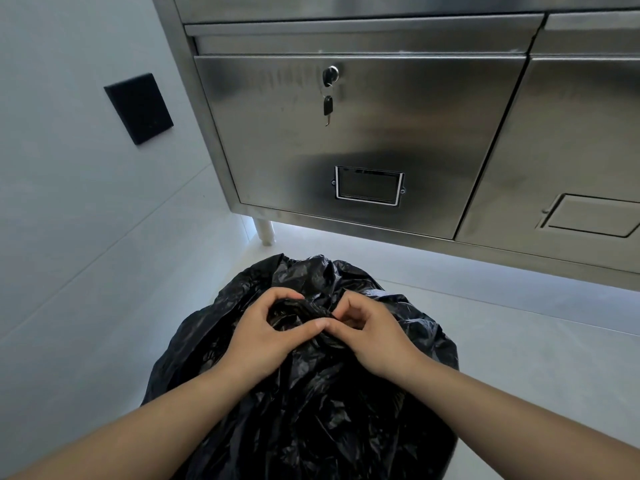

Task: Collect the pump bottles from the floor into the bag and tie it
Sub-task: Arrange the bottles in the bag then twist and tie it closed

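The left hand (266, 336) and right hand (372, 336) pinch the bag (311, 410) at its neck (thumbs touching).

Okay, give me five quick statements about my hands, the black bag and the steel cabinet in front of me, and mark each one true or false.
1. The left hand and right hand both grip the gathered top of the black bag. True.
2. Pump bottles lie on the floor beside the bag. False: no bottle shows there.
3. A key hangs from the lock on the cabinet door. True.
4. The bag hangs from the cabinet. False: it sits on the floor.
5. The black wall plate is right of the cabinet. False: it is on the left.
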`<state>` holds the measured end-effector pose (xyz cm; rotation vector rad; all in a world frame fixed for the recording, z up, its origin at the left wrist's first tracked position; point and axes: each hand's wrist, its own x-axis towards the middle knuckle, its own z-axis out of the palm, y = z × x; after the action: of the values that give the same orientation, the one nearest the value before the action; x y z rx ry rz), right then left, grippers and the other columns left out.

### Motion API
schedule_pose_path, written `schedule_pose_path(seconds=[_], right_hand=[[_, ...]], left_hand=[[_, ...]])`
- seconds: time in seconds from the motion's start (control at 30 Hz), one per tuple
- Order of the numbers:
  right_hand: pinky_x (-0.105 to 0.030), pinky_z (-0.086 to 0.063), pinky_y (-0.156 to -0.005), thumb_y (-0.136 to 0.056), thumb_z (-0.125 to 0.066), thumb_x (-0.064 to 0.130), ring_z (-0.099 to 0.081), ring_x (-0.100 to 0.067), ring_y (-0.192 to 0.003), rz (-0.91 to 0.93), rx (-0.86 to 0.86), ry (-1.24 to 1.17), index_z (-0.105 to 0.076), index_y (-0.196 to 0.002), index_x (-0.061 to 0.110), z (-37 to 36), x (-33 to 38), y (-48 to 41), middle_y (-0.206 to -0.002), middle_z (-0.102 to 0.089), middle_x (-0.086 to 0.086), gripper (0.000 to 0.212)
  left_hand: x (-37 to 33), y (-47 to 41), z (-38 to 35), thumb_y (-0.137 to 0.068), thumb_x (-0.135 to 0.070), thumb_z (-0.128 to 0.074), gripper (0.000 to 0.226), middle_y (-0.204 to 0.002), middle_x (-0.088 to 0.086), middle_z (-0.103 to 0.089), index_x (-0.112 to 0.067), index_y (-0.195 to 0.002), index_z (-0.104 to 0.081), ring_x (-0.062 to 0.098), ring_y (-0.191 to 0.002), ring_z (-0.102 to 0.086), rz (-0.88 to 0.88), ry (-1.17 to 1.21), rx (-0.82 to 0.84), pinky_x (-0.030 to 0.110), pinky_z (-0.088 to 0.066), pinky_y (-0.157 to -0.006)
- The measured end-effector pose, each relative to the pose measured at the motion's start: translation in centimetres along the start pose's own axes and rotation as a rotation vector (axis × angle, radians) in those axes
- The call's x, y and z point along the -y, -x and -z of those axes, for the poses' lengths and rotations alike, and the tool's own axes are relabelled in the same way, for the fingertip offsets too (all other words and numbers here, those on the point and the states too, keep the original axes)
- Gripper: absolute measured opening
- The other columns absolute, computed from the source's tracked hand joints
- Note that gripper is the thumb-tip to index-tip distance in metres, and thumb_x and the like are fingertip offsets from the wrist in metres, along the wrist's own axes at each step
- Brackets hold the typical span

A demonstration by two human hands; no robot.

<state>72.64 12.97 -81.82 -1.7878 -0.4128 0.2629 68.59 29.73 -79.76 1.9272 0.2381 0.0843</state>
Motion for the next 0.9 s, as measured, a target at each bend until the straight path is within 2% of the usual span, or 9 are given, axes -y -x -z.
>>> schedule_pose_path(seconds=[0.13,0.23,0.3,0.37,0.47,0.57,0.7,0.83,0.9], right_hand=[[-0.029,-0.047,-0.066,-0.079,-0.072,0.026,-0.056,-0.012,-0.066,-0.043,-0.013,0.005,-0.055,-0.073,0.017,0.6,0.0,0.5,-0.075,-0.064,-0.001,0.020],[-0.024,-0.045,-0.080,-0.084,-0.064,0.037,-0.057,-0.004,-0.088,-0.005,0.027,0.151,-0.055,-0.100,0.035,0.9,-0.2,1.1,-0.100,-0.062,0.011,0.018],[-0.017,-0.033,-0.095,-0.091,-0.048,0.044,-0.042,0.007,-0.114,0.107,0.144,0.335,-0.037,-0.127,0.049,0.9,-0.4,1.5,-0.124,-0.049,0.017,0.038],[-0.028,-0.023,-0.109,-0.095,-0.035,0.049,-0.024,0.001,-0.133,0.165,0.248,0.482,-0.016,-0.138,0.055,0.8,-0.6,1.7,-0.144,-0.031,0.016,0.047],[-0.028,-0.015,-0.113,-0.090,-0.033,0.060,-0.011,-0.005,-0.140,0.162,0.348,0.541,0.003,-0.136,0.061,0.5,-1.0,1.8,-0.154,-0.011,0.014,0.059],[-0.020,-0.017,-0.108,-0.078,-0.041,0.073,-0.015,-0.006,-0.139,0.161,0.368,0.557,0.007,-0.134,0.063,-0.4,-1.0,1.6,-0.153,-0.013,0.013,0.075],[-0.019,-0.030,-0.105,-0.070,-0.050,0.075,-0.036,0.000,-0.128,0.185,0.331,0.480,-0.004,-0.136,0.060,-2.4,-1.1,0.6,-0.143,-0.040,0.016,0.082],[-0.018,-0.040,-0.098,-0.071,-0.059,0.066,-0.047,0.013,-0.114,0.173,0.337,0.275,-0.033,-0.132,0.052,-3.8,-1.0,-0.6,-0.129,-0.053,0.027,0.068],[-0.015,-0.041,-0.094,-0.070,-0.060,0.063,-0.051,0.014,-0.109,0.167,0.317,0.229,-0.042,-0.126,0.051,-4.2,-0.7,-1.1,-0.121,-0.058,0.028,0.060]], left_hand=[[0.7,-0.4,0.1,-0.061,-0.024,-0.087,0.032,-0.081,-0.014,-0.069,-0.031,-0.080,-0.061,-0.001,-0.074,-0.063,-0.083,-0.050,0.049,0.007,-0.044,-0.067],[0.9,-0.6,-0.1,-0.063,-0.014,-0.085,0.032,-0.079,-0.016,-0.067,-0.028,-0.078,-0.061,-0.001,-0.072,-0.062,-0.151,-0.076,0.062,0.006,-0.043,-0.067],[1.0,-0.9,-0.1,-0.063,-0.009,-0.084,0.032,-0.077,-0.017,-0.067,-0.025,-0.079,-0.062,-0.002,-0.071,-0.062,-0.173,-0.077,0.037,0.004,-0.042,-0.066],[0.9,-1.3,0.2,-0.064,-0.005,-0.083,0.031,-0.074,-0.015,-0.068,-0.023,-0.079,-0.063,-0.002,-0.067,-0.063,-0.155,-0.052,0.014,0.005,-0.043,-0.063],[1.0,-1.7,0.7,-0.064,-0.001,-0.081,0.029,-0.071,-0.009,-0.070,-0.021,-0.078,-0.065,0.000,-0.066,-0.064,-0.121,-0.019,-0.008,0.008,-0.046,-0.062],[1.1,-1.6,1.4,-0.064,-0.002,-0.081,0.030,-0.074,-0.009,-0.072,-0.023,-0.080,-0.066,0.002,-0.070,-0.067,-0.065,0.043,-0.037,0.010,-0.049,-0.064],[1.6,-0.9,3.1,-0.066,-0.010,-0.082,0.031,-0.079,-0.015,-0.073,-0.034,-0.081,-0.069,0.001,-0.075,-0.068,0.045,0.074,0.000,0.009,-0.048,-0.062],[2.6,0.4,6.1,-0.074,-0.028,-0.078,0.027,-0.096,-0.015,-0.072,-0.040,-0.094,-0.065,0.003,-0.091,-0.067,0.077,0.063,0.132,0.009,-0.048,-0.070],[3.1,1.4,7.4,-0.069,-0.044,-0.076,0.042,-0.108,-0.022,-0.065,-0.045,-0.106,-0.057,-0.003,-0.099,-0.062,0.028,-0.024,0.226,0.006,-0.045,-0.077]])
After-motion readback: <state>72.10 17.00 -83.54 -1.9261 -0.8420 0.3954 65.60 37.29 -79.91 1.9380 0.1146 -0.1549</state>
